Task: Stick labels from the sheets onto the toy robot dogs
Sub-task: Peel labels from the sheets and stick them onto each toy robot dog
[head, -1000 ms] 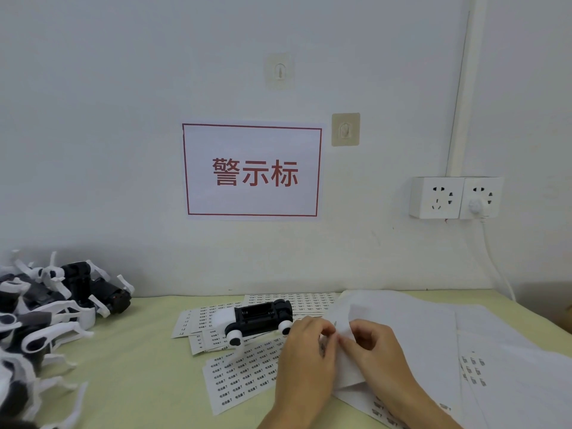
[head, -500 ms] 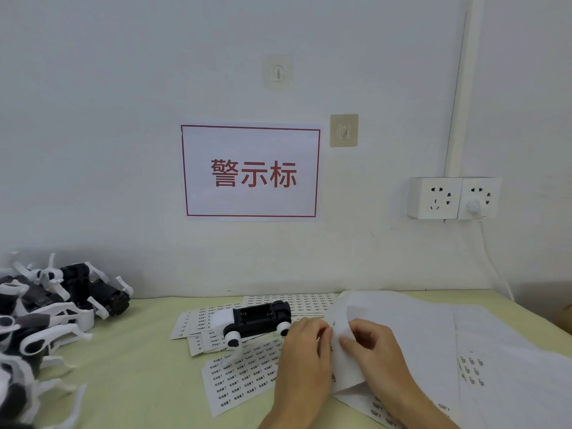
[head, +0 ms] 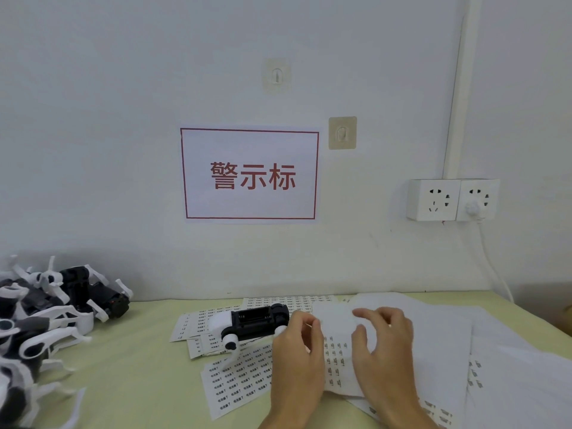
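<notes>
Head view: we see the label sheet [head: 337,351] lying flat between our hands, with the toy robot dog [head: 250,325] just left of it, on its back, long axis running left-right. Our left hand [head: 298,363] is nearer the dog and appears to pinch a label, though we cannot tell for certain; our right hand [head: 385,354] rests loosely curled on the sheet.

A small assembly or packing workroom, as I see it through the head camera: a pale green bench [head: 130,366] against a bare white wall, a red-bordered printed sign [head: 249,174] taped up, twin wall sockets [head: 452,199], a heap of black-and-white toy robot dogs [head: 46,314] at left, and label sheets [head: 238,379] spread across the surface.
</notes>
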Demonstrator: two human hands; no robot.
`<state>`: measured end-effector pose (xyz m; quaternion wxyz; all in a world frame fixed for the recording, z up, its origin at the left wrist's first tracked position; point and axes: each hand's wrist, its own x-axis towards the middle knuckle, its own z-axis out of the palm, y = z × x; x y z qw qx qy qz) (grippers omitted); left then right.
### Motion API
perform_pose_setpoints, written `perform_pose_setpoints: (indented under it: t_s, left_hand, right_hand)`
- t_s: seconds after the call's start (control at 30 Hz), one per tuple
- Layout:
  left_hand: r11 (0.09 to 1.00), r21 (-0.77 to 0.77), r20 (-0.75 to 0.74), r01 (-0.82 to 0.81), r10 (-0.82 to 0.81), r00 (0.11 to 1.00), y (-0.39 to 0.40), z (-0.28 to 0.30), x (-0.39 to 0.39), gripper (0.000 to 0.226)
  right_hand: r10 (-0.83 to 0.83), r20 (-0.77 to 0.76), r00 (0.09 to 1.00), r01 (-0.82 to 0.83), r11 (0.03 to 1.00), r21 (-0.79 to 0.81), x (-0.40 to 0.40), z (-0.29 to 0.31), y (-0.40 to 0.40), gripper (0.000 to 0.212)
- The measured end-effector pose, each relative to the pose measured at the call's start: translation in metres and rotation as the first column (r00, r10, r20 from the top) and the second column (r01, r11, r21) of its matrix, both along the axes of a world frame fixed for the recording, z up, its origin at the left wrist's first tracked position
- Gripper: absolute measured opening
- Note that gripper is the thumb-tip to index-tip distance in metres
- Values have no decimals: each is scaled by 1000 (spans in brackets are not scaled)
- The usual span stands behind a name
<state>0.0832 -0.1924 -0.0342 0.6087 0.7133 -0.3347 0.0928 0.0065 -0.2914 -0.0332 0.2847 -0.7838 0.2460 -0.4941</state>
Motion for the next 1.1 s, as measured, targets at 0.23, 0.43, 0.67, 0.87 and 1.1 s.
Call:
perform_pose_setpoints:
  t_s: [0.23, 0.43, 0.67, 0.87, 1.1]
  left_hand:
    - [997, -72, 26, 0, 2, 1000, 1, -1, 1, 22]
    - [997, -71, 2, 34, -34, 999, 0, -2, 2, 21]
    - [991, -36, -49, 128, -130, 990, 1, -2, 1, 21]
    - [970, 1, -166, 241, -238, 957, 5, 4, -1, 28]
    - [969, -30, -170, 244, -246, 954, 8, 7, -2, 18]
  right_hand:
    - [386, -151, 910, -411, 888, -207, -2, -1, 12, 48]
    - [434, -184, 882, -463, 870, -168, -3, 0, 12, 55]
    - [407, -8, 914, -406, 912, -61, -4, 3, 9, 53]
    - [412, 79, 908, -419, 901, 109, -5, 4, 5, 57]
    - [407, 83, 909, -416, 894, 168, -5, 4, 4, 52]
